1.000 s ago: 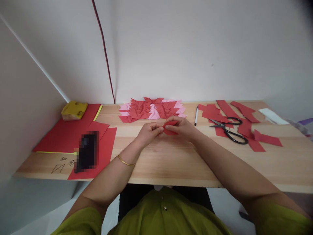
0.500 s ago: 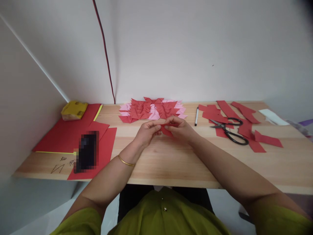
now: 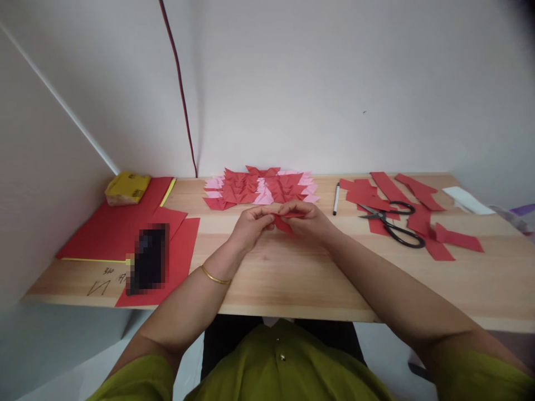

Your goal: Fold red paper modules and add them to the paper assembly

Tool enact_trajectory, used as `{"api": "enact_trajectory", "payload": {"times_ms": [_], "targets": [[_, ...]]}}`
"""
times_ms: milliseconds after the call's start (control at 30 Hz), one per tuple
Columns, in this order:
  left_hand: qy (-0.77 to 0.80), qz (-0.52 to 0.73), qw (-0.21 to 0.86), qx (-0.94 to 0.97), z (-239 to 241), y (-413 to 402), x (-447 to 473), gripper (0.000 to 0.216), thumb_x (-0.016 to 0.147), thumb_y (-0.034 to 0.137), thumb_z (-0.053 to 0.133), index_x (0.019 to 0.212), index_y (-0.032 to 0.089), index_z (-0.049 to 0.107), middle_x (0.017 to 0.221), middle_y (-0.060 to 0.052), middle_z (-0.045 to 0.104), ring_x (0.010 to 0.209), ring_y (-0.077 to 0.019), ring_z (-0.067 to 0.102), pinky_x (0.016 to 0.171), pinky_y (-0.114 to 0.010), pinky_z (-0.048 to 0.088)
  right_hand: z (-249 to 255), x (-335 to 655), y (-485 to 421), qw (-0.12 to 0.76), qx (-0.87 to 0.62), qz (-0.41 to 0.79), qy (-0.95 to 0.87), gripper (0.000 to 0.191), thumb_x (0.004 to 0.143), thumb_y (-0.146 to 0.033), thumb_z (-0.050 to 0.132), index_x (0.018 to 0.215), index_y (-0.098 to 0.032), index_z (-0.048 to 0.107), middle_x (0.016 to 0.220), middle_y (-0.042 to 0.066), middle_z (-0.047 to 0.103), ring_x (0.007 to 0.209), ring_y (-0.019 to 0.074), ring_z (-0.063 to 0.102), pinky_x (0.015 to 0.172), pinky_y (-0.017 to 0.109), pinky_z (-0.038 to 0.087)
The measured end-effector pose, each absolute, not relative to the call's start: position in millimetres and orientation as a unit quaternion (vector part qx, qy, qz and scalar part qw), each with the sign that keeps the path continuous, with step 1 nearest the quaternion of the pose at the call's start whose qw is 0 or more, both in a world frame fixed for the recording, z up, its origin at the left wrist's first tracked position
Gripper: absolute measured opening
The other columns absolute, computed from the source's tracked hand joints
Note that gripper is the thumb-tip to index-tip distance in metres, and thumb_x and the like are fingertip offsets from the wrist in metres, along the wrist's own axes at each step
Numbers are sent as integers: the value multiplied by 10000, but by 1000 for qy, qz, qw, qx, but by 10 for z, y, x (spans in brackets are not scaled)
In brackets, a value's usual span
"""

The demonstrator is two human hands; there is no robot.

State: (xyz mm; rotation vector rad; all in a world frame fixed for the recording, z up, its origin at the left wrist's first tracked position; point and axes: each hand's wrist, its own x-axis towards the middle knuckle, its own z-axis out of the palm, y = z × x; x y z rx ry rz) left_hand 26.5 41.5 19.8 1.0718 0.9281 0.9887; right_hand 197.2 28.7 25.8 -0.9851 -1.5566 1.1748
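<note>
Between my two hands is a small piece of red paper [image 3: 284, 224], pinched above the table and partly hidden by my fingers. My left hand [image 3: 251, 225] grips its left end between thumb and fingers. On the other end, my right hand [image 3: 307, 221] has its thumb and fingers closed, with the index finger bent over the top edge. Just beyond my hands lies a pile of folded red and pink paper pieces [image 3: 242, 188], with pointed tips sticking out on both sides.
Black-handled scissors [image 3: 387, 220] rest on red paper strips [image 3: 418, 214] at the right. A white pen [image 3: 336, 199] lies left of them. At the left are red sheets [image 3: 112, 228], a yellow packet [image 3: 127, 188] and a dark pixelated object [image 3: 148, 259]. A wall stands behind the table.
My right fingers have shifted slightly on the red paper, the index finger moving a little left. Both hands still hold it in nearly the same place.
</note>
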Motion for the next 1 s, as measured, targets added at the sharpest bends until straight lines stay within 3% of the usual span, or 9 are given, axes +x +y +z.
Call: {"api": "enact_trajectory", "payload": {"times_ms": [100,200,400,700,833,1000], "targets": [[427,456,622,472,226,397,294,72,590,167,612,620,133,556,533,31,551,493,-73,483,522,-220,367,255,1981,288,444,-383,474,-657,150,742,-347,643,807,-212,633,860,24,670,765,164,618,721,315,493],[432,472,617,458,248,383,306,101,585,144,571,556,152,475,462,53,484,451,-61,436,484,-206,327,235,1996,303,441,-383,451,-675,117,754,-297,626,837,-215,634,862,13,661,771,150,612,732,297,482],[402,429,648,483,277,389,262,119,600,206,611,689,130,591,584,21,587,507,-72,496,533,-222,379,263,2017,305,439,-395,446,-672,150,753,-332,632,836,-208,637,873,23,670,796,157,616,743,300,487],[384,429,697,427,209,418,266,24,598,137,563,584,129,544,478,15,528,443,-74,447,461,-217,316,215,2042,326,424,-358,479,-680,165,763,-331,648,853,-193,643,863,40,680,790,172,639,736,314,499],[362,392,726,433,222,429,209,126,654,230,637,664,109,606,538,-14,583,482,-86,497,510,-226,380,225,2055,325,429,-357,477,-679,149,764,-316,653,833,-185,640,857,38,684,791,162,641,737,298,500],[373,394,703,460,247,414,212,192,651,273,699,627,112,596,520,-2,571,472,-73,493,504,-212,372,239,2071,321,419,-364,503,-663,143,765,-282,649,867,-185,628,844,29,670,773,145,629,711,271,492]]}}
